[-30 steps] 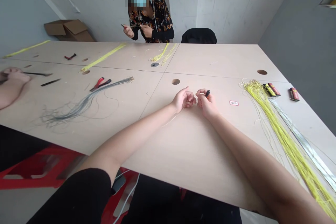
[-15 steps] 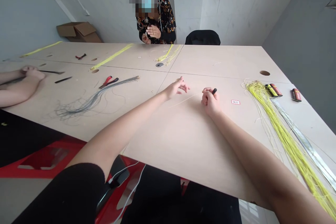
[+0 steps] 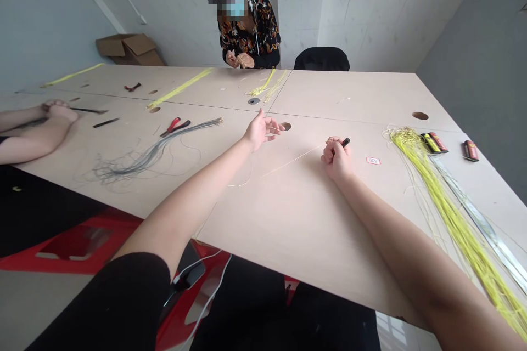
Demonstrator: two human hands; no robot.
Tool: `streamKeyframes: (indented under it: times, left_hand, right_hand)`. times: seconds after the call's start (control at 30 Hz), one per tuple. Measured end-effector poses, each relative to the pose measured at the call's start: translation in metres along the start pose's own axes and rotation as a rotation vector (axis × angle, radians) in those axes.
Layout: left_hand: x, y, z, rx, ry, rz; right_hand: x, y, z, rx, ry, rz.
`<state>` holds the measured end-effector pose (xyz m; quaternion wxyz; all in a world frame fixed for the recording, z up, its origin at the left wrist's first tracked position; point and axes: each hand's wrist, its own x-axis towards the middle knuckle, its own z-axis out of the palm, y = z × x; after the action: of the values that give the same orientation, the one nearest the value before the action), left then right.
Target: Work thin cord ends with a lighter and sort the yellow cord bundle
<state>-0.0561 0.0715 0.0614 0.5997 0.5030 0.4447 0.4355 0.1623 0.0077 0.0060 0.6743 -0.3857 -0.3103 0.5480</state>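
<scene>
My left hand (image 3: 261, 131) is open above the table, fingers spread and holding nothing. To the right, my right hand (image 3: 337, 156) is closed around a thin black-ended stick (image 3: 346, 142), whose exact kind I cannot make out. A fine pale-yellow wire (image 3: 288, 163) runs from the fingertips of this hand down to the left across the table. Its far end curls near my left forearm. Past the right hand lies a small red-framed label (image 3: 373, 160). Further right is a long bundle of yellow wires (image 3: 440, 192).
Batteries (image 3: 434, 142) stand by the yellow bundle, beside a silvery strip (image 3: 473, 208). At left lie a grey wire bundle (image 3: 164, 145) and red-black pliers (image 3: 175, 127). A co-worker's hands (image 3: 57, 109) rest at the far left. Another person (image 3: 251, 27) works across the table (image 3: 288, 219).
My left hand has moved left and up, away from my right hand, with its fingers opening wider. More of the wire shows. The person opposite has lowered their hands.
</scene>
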Motion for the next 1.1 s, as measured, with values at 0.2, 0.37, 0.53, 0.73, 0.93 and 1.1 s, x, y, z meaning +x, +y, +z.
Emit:
streamKeyframes:
  times: [0.2,0.37,0.53,0.73,0.93,1.1]
  left_hand:
    - [0.005,0.001,-0.028,0.025,0.075,0.005]
    - [0.007,-0.003,-0.048,0.031,0.120,-0.027]
    - [0.000,-0.006,-0.059,0.043,0.124,-0.054]
    - [-0.017,-0.002,-0.075,0.174,0.095,-0.025]
    - [-0.052,-0.015,-0.072,0.388,-0.020,0.015]
    - [-0.083,-0.041,-0.056,0.591,-0.071,0.219]
  right_hand:
    - [0.001,0.000,-0.001,0.023,0.028,0.012]
    - [0.002,0.000,-0.001,0.037,0.030,0.007]
    - [0.003,0.000,-0.001,0.044,0.036,0.010]
    - [0.004,0.001,-0.002,0.032,0.043,0.009]
    - [0.004,0.001,-0.003,0.015,0.013,0.014]
    - [0.005,0.003,-0.004,-0.005,0.003,-0.001]
